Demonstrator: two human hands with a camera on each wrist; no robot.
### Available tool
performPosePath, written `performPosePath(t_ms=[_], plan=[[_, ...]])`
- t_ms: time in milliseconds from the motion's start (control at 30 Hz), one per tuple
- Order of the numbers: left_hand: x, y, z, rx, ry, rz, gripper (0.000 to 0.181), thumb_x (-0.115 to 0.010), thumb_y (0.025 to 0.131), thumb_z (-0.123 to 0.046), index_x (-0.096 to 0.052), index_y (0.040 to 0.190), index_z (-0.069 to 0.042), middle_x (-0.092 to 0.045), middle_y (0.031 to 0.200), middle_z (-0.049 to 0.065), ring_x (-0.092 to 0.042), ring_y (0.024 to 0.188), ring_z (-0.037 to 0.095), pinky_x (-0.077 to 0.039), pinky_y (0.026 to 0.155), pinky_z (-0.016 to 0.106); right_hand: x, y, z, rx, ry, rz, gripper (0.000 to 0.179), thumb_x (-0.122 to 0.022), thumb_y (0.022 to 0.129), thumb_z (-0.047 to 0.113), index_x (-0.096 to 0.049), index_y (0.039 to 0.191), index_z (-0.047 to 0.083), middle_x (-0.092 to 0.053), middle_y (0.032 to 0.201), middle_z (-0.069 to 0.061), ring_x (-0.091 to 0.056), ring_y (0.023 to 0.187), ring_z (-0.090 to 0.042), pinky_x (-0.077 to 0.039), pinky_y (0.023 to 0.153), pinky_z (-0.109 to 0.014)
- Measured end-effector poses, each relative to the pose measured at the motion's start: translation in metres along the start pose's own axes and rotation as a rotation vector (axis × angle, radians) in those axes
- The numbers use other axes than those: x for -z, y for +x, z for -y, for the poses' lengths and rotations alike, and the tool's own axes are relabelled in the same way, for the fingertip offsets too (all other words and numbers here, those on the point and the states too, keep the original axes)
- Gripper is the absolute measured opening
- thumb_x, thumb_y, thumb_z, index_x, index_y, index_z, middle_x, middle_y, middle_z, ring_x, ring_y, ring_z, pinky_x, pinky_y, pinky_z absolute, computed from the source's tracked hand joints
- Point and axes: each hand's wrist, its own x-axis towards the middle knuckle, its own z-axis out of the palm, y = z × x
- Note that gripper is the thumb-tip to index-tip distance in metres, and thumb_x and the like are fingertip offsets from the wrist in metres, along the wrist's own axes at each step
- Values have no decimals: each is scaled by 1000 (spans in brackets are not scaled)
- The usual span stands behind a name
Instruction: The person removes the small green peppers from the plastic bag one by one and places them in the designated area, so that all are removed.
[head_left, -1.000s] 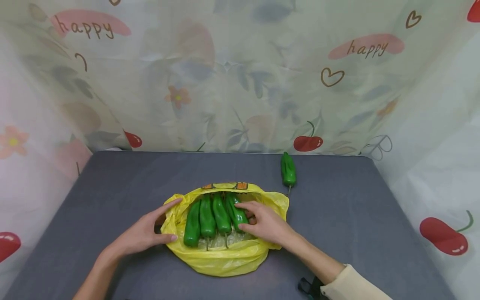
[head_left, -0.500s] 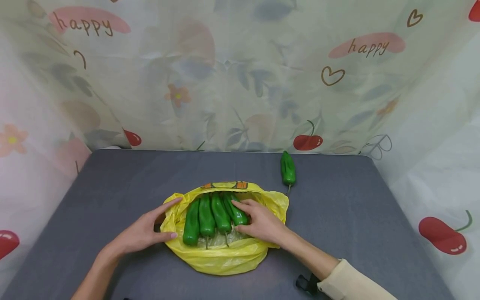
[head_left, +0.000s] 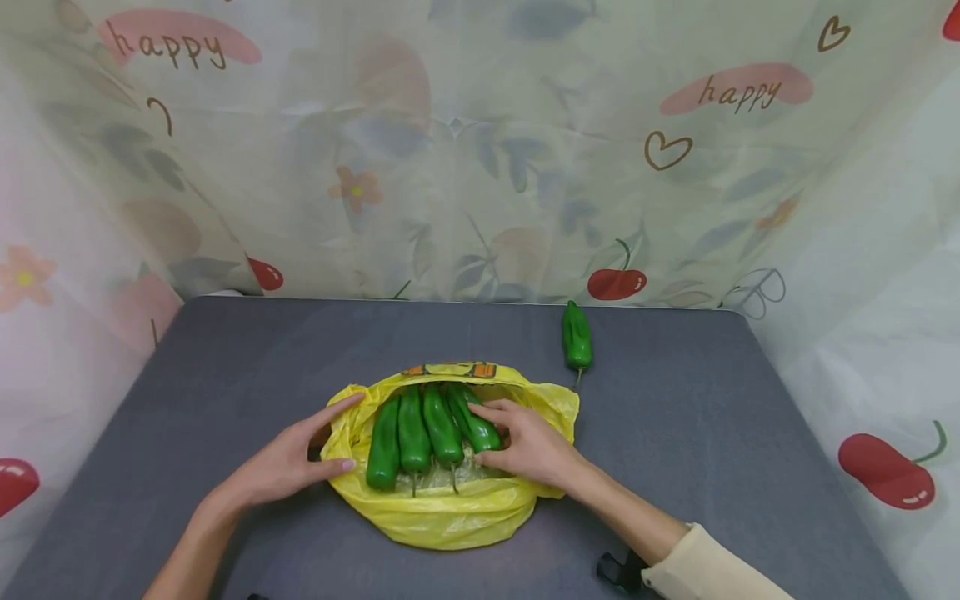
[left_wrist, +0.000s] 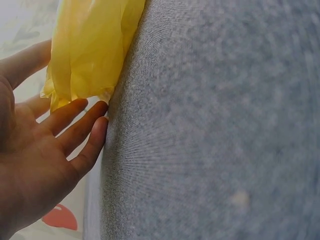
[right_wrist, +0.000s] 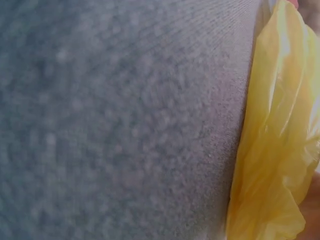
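Note:
A yellow plastic bag (head_left: 442, 521) lies on the table with its mouth spread wide. Several green peppers (head_left: 414, 432) sit side by side inside it, stems toward the person. My right hand (head_left: 528, 446) reaches into the bag and holds the rightmost green pepper (head_left: 474, 421), index finger along it and thumb by its lower end. At the bag's left edge, my left hand (head_left: 281, 467) touches the plastic with thumb and index finger spread apart. The left wrist view shows its other fingers (left_wrist: 80, 130) loosely extended beside the bag. In the right wrist view the bag mostly hides the right hand.
One more green pepper (head_left: 577, 337) lies by itself near the table's back edge, right of the bag. The grey table (head_left: 697, 417) ends at a patterned curtain (head_left: 450, 167). A black object (head_left: 621, 572) is beside the right cuff.
The rightmost pepper's lower end has shifted slightly up and to the right under the right hand. The left hand stays at the bag's edge.

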Motion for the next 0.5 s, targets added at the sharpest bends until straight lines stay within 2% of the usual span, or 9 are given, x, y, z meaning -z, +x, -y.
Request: performPosePath(t_ms=[300,500], plan=[[0,1,1,0,-20,-1,79,-73,92,-34,-29,157,-26,-27,161,6,-31,143,31,-35,102,18,9,-7,4,13,20,-27,69,-81,85,26,-52,146,19,-57,134,-1,-54,69,-7,-46,63,-27],[0,1,-1,9,-33,1,78,-72,93,-32,-29,157,-27,-27,161,6,-32,143,32,-36,101,17,14,-12,5,28,41,-49,68,-81,84,26,-53,145,22,-57,134,3,-55,76,-10,-47,67,-28]])
